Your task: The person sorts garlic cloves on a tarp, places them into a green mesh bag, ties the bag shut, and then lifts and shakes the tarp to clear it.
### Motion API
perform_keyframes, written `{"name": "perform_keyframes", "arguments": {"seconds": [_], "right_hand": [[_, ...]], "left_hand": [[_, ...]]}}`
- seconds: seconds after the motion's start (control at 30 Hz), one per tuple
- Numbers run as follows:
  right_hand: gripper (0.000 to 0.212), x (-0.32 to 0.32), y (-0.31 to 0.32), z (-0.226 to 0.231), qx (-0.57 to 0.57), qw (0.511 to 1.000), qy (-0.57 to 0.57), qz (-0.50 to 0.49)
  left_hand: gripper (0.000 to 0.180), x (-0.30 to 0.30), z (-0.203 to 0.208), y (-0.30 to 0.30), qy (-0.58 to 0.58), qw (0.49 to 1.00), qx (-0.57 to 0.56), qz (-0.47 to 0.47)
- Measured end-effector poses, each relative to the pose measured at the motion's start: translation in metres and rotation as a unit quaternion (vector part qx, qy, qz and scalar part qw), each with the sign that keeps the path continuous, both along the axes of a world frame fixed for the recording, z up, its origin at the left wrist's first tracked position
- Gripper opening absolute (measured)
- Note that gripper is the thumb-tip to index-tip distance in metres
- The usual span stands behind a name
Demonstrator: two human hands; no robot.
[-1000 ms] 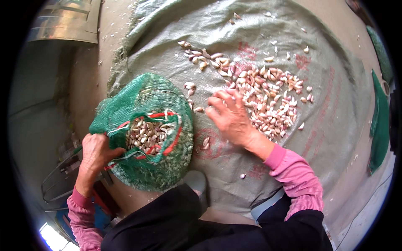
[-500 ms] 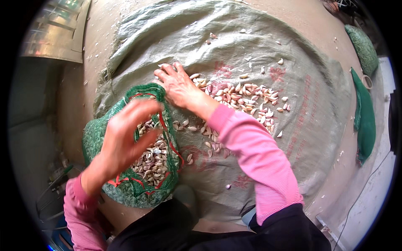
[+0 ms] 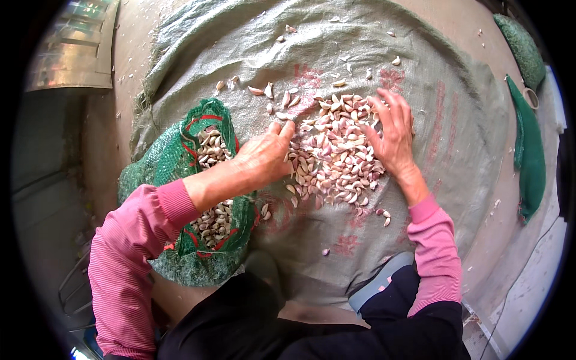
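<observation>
A heap of loose garlic cloves (image 3: 339, 153) lies on a grey-green woven sheet (image 3: 462, 174). At its left edge is my left hand (image 3: 267, 155), with two fingers stretched out and the others partly hidden; I see nothing held in it. My right hand (image 3: 393, 132) touches the heap's right side, fingers spread and thumb apart. Under my left forearm stands a green mesh bag (image 3: 159, 156) with red strips round its mouth. Its mouth gapes, and more garlic cloves (image 3: 213, 225) show inside.
Stray cloves (image 3: 269, 90) dot the sheet beyond the heap. My shoe (image 3: 381, 281) rests on the sheet's near side. Off to the right lie an empty-looking green mesh bag (image 3: 525, 162) and a full green sack (image 3: 522, 51). A metal panel (image 3: 72, 45) is at the far left.
My left hand has gone from above the bag to the heap's left edge. My right hand has moved from beside the bag to the heap's right side. The heap is now larger and denser.
</observation>
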State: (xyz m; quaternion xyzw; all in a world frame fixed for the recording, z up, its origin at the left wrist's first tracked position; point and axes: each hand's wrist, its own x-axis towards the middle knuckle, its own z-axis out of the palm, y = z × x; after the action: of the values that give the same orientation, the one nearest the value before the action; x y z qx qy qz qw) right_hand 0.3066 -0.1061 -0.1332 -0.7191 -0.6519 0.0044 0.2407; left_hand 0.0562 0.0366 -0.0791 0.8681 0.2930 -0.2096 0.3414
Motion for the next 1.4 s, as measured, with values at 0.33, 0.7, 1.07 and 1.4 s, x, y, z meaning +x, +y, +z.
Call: {"name": "perform_keyframes", "arguments": {"seconds": [0.33,0.7,1.07,1.4], "right_hand": [[0.083,-0.091,-0.017,-0.003,-0.055,0.987,0.089,0.118],[0.031,-0.079,0.011,0.008,-0.023,0.953,0.294,0.074],[0.013,-0.269,0.093,0.059,-0.212,0.888,0.127,0.388],[0.014,-0.220,0.055,0.039,0.156,0.903,0.255,0.310]], "left_hand": [[0.059,-0.004,-0.017,-0.055,-0.126,0.982,-0.085,0.114],[0.065,-0.110,0.136,-0.035,-0.065,0.982,0.155,-0.082],[0.043,-0.131,0.141,-0.050,0.060,0.983,0.061,-0.165],[0.034,-0.137,0.129,-0.045,-0.004,0.992,0.053,-0.110]]}}
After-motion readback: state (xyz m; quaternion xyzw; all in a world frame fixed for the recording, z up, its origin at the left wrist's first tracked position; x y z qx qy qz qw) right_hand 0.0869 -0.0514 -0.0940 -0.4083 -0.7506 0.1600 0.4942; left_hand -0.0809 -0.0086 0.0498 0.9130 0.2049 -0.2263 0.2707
